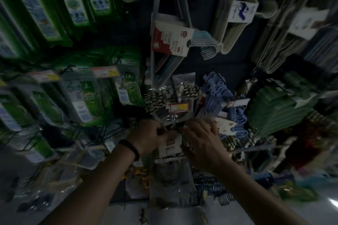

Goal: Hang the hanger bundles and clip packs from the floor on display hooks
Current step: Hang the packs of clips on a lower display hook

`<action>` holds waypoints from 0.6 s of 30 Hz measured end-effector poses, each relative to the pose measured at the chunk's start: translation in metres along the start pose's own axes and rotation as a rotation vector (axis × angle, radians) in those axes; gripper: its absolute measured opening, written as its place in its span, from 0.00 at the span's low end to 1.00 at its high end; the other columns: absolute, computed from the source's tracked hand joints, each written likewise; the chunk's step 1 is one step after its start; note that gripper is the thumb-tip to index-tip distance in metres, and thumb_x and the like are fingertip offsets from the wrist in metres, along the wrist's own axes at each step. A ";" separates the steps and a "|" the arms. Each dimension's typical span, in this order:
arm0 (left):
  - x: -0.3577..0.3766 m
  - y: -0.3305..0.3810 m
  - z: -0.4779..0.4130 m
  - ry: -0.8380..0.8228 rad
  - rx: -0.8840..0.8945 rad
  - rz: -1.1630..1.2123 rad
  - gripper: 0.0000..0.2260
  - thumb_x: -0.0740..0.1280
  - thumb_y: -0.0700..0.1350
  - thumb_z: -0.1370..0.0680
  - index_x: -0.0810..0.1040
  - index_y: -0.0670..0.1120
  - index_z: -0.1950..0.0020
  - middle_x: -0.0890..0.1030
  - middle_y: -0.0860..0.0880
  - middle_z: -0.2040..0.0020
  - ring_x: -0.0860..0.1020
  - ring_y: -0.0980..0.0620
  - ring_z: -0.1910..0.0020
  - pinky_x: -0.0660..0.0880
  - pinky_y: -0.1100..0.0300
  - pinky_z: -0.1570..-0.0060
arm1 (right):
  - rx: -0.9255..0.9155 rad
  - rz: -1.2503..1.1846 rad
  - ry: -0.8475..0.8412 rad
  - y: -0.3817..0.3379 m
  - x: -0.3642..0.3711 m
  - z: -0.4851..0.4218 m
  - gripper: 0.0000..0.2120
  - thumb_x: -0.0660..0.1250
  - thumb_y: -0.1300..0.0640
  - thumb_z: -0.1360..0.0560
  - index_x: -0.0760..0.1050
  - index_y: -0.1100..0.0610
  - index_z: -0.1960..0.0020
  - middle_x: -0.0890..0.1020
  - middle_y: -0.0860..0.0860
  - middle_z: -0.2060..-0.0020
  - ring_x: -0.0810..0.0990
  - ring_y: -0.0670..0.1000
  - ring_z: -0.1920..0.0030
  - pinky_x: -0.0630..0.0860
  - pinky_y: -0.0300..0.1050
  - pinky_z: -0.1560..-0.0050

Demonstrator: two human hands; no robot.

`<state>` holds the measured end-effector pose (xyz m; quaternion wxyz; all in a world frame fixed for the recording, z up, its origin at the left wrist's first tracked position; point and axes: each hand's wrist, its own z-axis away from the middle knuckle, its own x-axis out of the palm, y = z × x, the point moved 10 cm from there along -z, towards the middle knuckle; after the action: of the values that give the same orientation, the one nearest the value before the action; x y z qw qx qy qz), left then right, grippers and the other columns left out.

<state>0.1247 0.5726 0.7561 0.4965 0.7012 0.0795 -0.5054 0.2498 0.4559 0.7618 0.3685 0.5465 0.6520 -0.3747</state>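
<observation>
Both my hands reach to the display wall at the middle of the dim, blurred view. My left hand (149,136), a dark band on its wrist, grips the top of a clear clip pack (171,144) just under a hanging pack of metal clips (172,95) with a red price tag. My right hand (200,139) has its fingers spread over the pack's right side, touching it. The hook itself is hidden behind the hands. A bundle of blue hangers (219,97) hangs right of them.
Green packaged goods (87,97) hang in rows on the left. Grey and beige hanger bundles (236,29) hang at upper right, green ones (274,113) at right. Loose clear packs (170,184) and dark hangers (223,197) lie low near the pale floor (265,212).
</observation>
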 end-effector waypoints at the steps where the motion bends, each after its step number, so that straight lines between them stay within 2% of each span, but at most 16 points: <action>1: 0.002 0.007 -0.002 0.001 0.025 -0.031 0.19 0.72 0.67 0.25 0.84 0.52 0.61 0.83 0.53 0.67 0.81 0.57 0.68 0.82 0.52 0.63 | -0.015 0.021 -0.041 0.000 0.006 0.001 0.24 0.68 0.41 0.25 0.78 0.50 0.32 0.80 0.51 0.35 0.75 0.57 0.31 0.70 0.59 0.31; 4: 0.009 0.021 -0.005 -0.003 0.062 -0.143 0.18 0.73 0.65 0.25 0.84 0.51 0.60 0.84 0.53 0.64 0.82 0.58 0.66 0.83 0.53 0.62 | -0.024 -0.003 -0.127 0.008 0.015 0.001 0.21 0.68 0.39 0.24 0.77 0.47 0.34 0.84 0.47 0.42 0.79 0.54 0.42 0.79 0.54 0.42; 8: 0.013 0.026 -0.007 -0.009 0.060 -0.102 0.18 0.74 0.65 0.26 0.84 0.50 0.60 0.83 0.53 0.65 0.80 0.60 0.67 0.78 0.57 0.67 | -0.084 -0.084 -0.149 0.019 0.014 -0.003 0.16 0.71 0.41 0.23 0.76 0.43 0.37 0.85 0.46 0.51 0.80 0.52 0.50 0.81 0.50 0.54; 9: 0.014 0.025 -0.007 -0.045 0.061 -0.074 0.16 0.74 0.64 0.25 0.85 0.51 0.58 0.83 0.55 0.64 0.80 0.61 0.66 0.77 0.58 0.66 | -0.091 -0.087 -0.154 0.022 0.015 -0.004 0.17 0.71 0.41 0.23 0.77 0.42 0.37 0.85 0.46 0.51 0.80 0.51 0.51 0.81 0.49 0.56; 11: 0.009 0.018 -0.009 -0.082 0.023 0.054 0.15 0.71 0.65 0.23 0.86 0.54 0.51 0.84 0.57 0.58 0.81 0.63 0.60 0.79 0.56 0.56 | -0.094 -0.062 -0.165 0.034 0.020 -0.005 0.18 0.71 0.41 0.23 0.78 0.41 0.35 0.86 0.45 0.50 0.80 0.51 0.50 0.79 0.46 0.57; 13: -0.013 0.001 -0.017 0.078 -0.104 0.244 0.21 0.63 0.68 0.20 0.86 0.55 0.45 0.85 0.57 0.51 0.82 0.57 0.51 0.79 0.51 0.44 | -0.058 -0.042 -0.178 0.048 0.023 -0.007 0.18 0.70 0.41 0.22 0.79 0.42 0.33 0.85 0.48 0.49 0.81 0.53 0.49 0.75 0.45 0.56; 15: -0.031 -0.018 -0.027 0.284 -0.258 0.389 0.22 0.59 0.65 0.16 0.86 0.52 0.44 0.84 0.53 0.47 0.81 0.50 0.46 0.76 0.51 0.40 | -0.015 -0.005 -0.182 0.060 0.024 -0.006 0.18 0.75 0.42 0.25 0.81 0.43 0.36 0.84 0.49 0.51 0.83 0.53 0.52 0.70 0.42 0.58; 16: -0.031 -0.019 -0.035 0.305 -0.282 0.416 0.18 0.61 0.60 0.16 0.86 0.50 0.47 0.85 0.51 0.48 0.81 0.48 0.46 0.75 0.51 0.41 | -0.010 0.019 -0.182 0.064 0.025 -0.006 0.18 0.78 0.43 0.27 0.83 0.43 0.38 0.84 0.49 0.54 0.83 0.53 0.56 0.68 0.41 0.59; 18: -0.017 -0.014 -0.056 0.236 -0.255 0.387 0.09 0.68 0.50 0.17 0.86 0.49 0.50 0.86 0.49 0.49 0.82 0.47 0.46 0.76 0.52 0.44 | 0.002 0.017 -0.216 0.071 0.031 -0.006 0.17 0.79 0.44 0.28 0.84 0.44 0.40 0.84 0.49 0.56 0.84 0.52 0.57 0.66 0.41 0.59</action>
<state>0.1435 0.6292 0.7608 0.6557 0.6891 0.0643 -0.3017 0.3153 0.4829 0.7311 0.4392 0.5087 0.6035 -0.4291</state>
